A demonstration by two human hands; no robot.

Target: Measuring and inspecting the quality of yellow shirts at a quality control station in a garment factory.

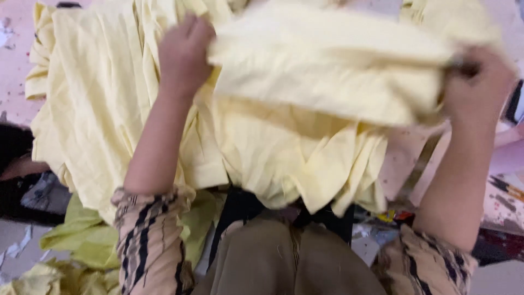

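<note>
Both hands are up on the pale yellow cloth piece [327, 60], stretched between them above the yellow fabric pile [103, 109]. Left hand [184, 54] is closed on its left edge. Right hand [477, 82] clamps the right end, though blur makes the fingers hard to read. Green fabric scraps [82, 240] lie lower left by the patterned sleeve [147, 240].
</note>
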